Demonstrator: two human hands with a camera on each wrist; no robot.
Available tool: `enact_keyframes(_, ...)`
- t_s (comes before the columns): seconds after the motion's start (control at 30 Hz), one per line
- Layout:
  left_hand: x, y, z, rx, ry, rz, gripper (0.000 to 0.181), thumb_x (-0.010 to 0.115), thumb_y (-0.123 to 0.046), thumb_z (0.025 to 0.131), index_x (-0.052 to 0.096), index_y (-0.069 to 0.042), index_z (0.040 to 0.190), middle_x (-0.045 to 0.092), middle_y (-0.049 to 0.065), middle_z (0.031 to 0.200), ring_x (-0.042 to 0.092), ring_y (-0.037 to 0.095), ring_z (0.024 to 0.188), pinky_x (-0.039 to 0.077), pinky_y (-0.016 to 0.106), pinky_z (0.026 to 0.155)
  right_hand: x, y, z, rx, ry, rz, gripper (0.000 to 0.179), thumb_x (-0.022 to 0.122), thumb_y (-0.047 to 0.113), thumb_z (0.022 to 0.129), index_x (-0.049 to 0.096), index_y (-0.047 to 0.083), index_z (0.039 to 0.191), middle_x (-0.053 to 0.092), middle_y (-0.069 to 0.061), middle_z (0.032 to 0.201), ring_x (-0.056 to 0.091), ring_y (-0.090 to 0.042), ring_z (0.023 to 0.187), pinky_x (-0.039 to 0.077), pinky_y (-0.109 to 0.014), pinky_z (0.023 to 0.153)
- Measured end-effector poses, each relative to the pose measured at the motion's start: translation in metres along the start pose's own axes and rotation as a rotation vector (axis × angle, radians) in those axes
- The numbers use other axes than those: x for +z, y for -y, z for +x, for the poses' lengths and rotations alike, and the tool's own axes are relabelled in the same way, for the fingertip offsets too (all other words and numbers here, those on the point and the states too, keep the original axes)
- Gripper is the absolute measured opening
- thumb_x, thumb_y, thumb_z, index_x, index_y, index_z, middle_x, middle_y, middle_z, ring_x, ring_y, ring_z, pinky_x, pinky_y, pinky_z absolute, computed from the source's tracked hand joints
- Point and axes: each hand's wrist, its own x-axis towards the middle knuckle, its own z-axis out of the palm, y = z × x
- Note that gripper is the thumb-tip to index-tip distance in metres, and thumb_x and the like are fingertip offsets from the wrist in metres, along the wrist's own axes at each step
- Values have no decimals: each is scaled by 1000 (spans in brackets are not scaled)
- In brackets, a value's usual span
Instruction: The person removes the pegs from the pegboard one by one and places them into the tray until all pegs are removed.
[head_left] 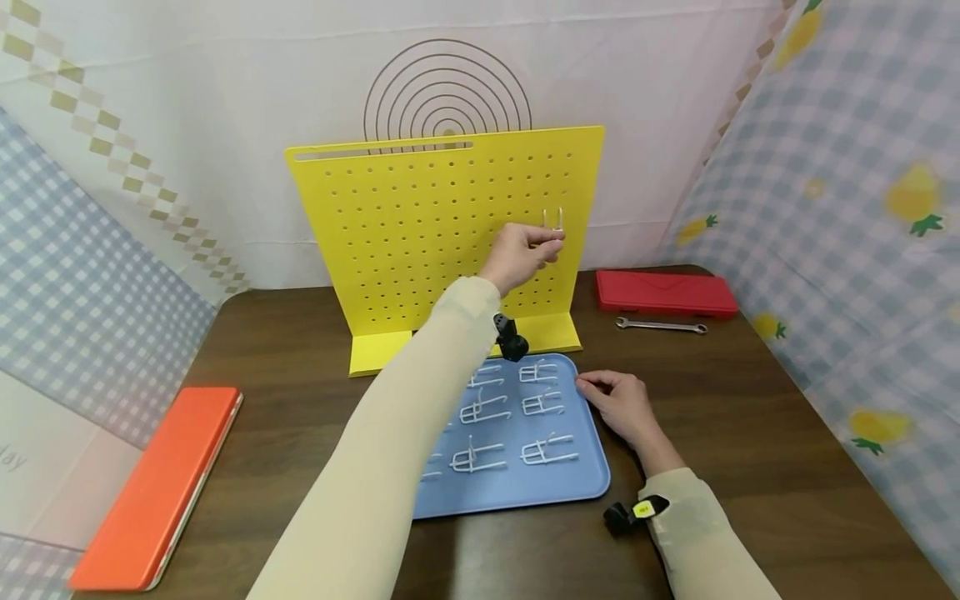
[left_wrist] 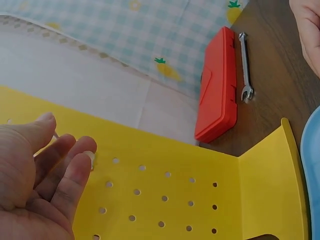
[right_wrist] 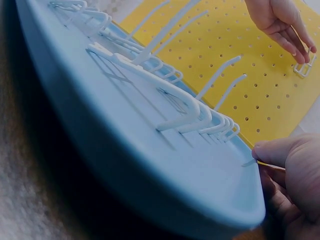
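My left hand (head_left: 521,254) is at the upper right part of a yellow pegboard (head_left: 405,242), its fingertips pinching a white wire hook (right_wrist: 303,70) against the board's face. Two prongs of that hook stick up above the fingers in the head view; in the left wrist view my fingers hide most of it. Lower down, my right hand (head_left: 622,404) pinches the right rim of a blue tray (head_left: 517,498), thumb on top and fingers curled outside, as the right wrist view shows. Several more white wire hooks (right_wrist: 172,90) lie in the tray, some hidden behind my left sleeve.
Behind the tray, the pegboard stands upright on its yellow foot (head_left: 551,333). A red case (head_left: 667,293) and a wrench (head_left: 660,326) lie at the back right of the brown table (head_left: 285,350). An orange case (head_left: 161,492) is at the left edge. Patterned cloth hangs around the table.
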Motion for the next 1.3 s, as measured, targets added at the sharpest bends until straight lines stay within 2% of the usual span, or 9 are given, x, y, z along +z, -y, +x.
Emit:
enact_keyframes(0.17,-3,-6,-6,-9,3,-76,30,61,-18,95,67,-5,122,67,15,115,65,26,100,54,28,83,0,-1,0,4,4,-1,28,67,37,91,75,15,107,72,-3,101,63,-20,92,52,-39,79)
enact_keyframes(0.33,-5,-17,-15,-59,29,-240,31,58,-11,96,63,1,125,62,17,125,64,27,104,52,33,88,-1,0,0,8,4,1,29,67,38,91,75,15,107,72,-4,101,63,-20,92,52,-38,79)
enact_keyframes(0.5,-5,-17,-12,-101,46,-329,31,57,-9,97,61,3,125,60,18,126,65,28,104,52,34,89,-2,0,0,10,7,3,29,66,38,91,74,15,107,72,-4,102,63,-20,93,53,-39,79)
enact_keyframes(0.67,-1,-5,-1,-121,39,-302,29,57,-11,97,63,0,123,62,15,122,66,21,99,53,27,84,-1,0,0,8,8,-2,30,66,39,91,74,15,108,71,-4,102,63,-20,93,53,-39,79)
enact_keyframes(0.83,2,-2,-1,-82,24,-278,30,57,-12,96,62,1,123,61,17,123,65,22,103,53,23,83,1,-1,0,12,5,-1,30,66,40,90,74,16,107,71,-4,102,63,-20,93,53,-39,79)
enact_keyframes(1.07,-2,-28,-24,-78,36,-263,33,54,-8,98,57,6,127,58,21,128,59,30,115,49,28,93,3,-2,0,10,10,11,29,67,39,90,75,15,107,71,-4,102,63,-21,95,53,-41,82)
enact_keyframes(1.3,-2,-29,-25,-6,35,-277,30,56,-9,97,61,5,123,62,20,121,61,32,110,51,28,90,0,0,-1,-2,-2,7,27,67,37,90,75,16,106,72,-4,101,64,-21,94,53,-40,80)
